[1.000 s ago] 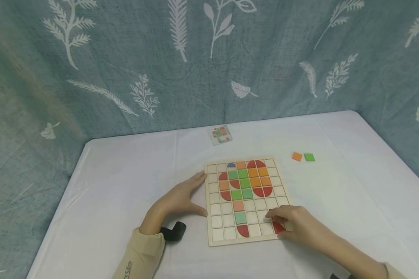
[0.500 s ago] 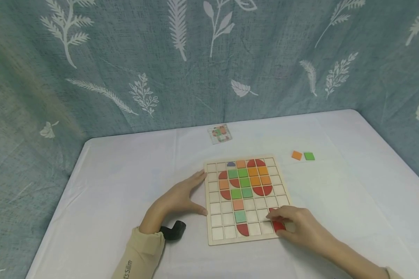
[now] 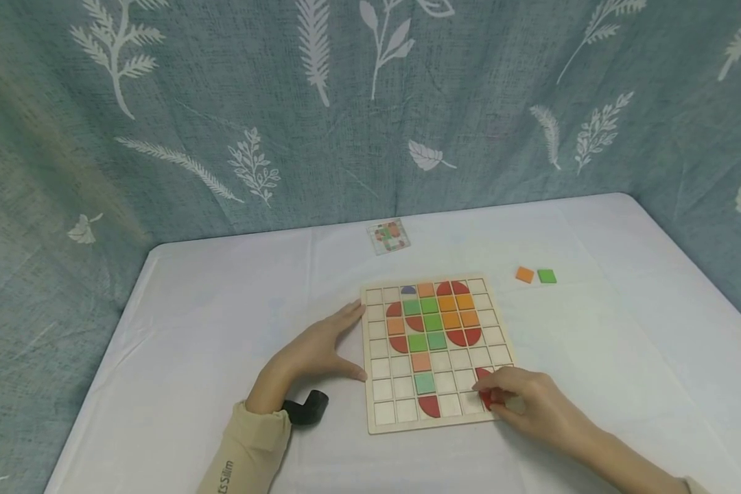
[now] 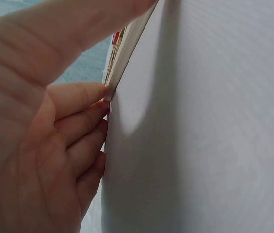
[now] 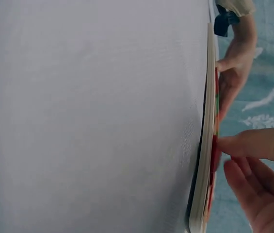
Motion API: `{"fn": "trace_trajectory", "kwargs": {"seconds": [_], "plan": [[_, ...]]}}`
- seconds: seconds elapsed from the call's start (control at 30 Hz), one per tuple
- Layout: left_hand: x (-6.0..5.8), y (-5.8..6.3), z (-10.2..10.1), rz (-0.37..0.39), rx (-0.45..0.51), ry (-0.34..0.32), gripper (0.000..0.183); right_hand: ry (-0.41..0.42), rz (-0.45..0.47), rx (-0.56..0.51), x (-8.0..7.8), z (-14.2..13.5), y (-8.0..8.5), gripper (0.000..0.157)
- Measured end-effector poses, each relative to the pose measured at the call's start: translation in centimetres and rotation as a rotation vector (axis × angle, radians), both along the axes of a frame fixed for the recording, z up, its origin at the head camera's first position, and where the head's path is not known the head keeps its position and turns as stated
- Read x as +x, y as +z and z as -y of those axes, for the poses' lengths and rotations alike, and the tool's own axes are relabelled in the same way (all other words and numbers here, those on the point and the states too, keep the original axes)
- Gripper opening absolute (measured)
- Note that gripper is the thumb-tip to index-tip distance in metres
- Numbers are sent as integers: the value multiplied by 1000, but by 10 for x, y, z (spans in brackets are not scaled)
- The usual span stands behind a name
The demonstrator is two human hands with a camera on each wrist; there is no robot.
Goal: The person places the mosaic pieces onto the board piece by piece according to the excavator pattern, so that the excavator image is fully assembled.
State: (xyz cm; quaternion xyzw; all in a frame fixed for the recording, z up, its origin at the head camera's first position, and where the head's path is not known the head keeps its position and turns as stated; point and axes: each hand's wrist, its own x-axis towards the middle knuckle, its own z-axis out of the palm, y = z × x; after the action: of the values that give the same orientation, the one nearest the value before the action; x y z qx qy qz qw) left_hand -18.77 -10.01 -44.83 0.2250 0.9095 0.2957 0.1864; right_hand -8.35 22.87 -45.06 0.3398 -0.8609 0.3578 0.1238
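A wooden grid board [image 3: 383, 413] lies on the table, with red quarter-circle tiles and green, orange and salmon square tiles in its cells. My left hand [image 3: 317, 353] touches the board's left edge with fingertips and thumb spread apart. At the lower right corner my right hand [image 3: 527, 394] pinches a red tile [image 3: 486, 399] between thumb and fingers. Another red tile [image 3: 482, 374] lies just above it, partly covered by the fingers. The right wrist view shows the thumb [image 5: 238, 144] against the red tile [image 5: 215, 153] at the board's edge.
A small pattern card [image 3: 388, 237] lies behind the board. One orange tile [image 3: 525, 274] and one green tile [image 3: 547, 276] lie loose to the right on the white tablecloth [image 3: 222, 288]. A leaf-patterned curtain [image 3: 346, 137] hangs behind the table.
The right fingers have drawn closer together around the lower red tile, which now looks tilted and shifted slightly left. My left hand stays at the board's edge.
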Motion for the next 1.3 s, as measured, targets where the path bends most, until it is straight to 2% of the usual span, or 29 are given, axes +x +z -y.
{"fn": "trace_trajectory", "kwargs": {"seconds": [0.13, 0.33, 0.43, 0.63, 0.83, 1.0, 1.1, 1.3], "plan": [[0, 1, 0, -3, 2, 1, 111, -32, -29, 15, 0, -1, 0, 39], [1, 2, -1, 8, -1, 7, 111, -59, 12, 100, 1, -1, 1, 36], [1, 3, -2, 5, 4, 2, 111, -52, 3, 124, 1, -1, 1, 37], [0, 2, -2, 7, 3, -6, 111, -35, -31, 61, 0, -2, 1, 36], [0, 2, 0, 3, 4, -8, 112, 44, -74, 11, -1, -4, -1, 36], [0, 2, 0, 0, -2, -1, 112, 106, -106, 27, -2, -7, -3, 29], [0, 2, 0, 1, 0, 1, 112, 96, -55, 56, -2, -8, -3, 28], [0, 1, -1, 6, 3, -3, 112, -8, 53, 105, -1, -11, -1, 33]]}}
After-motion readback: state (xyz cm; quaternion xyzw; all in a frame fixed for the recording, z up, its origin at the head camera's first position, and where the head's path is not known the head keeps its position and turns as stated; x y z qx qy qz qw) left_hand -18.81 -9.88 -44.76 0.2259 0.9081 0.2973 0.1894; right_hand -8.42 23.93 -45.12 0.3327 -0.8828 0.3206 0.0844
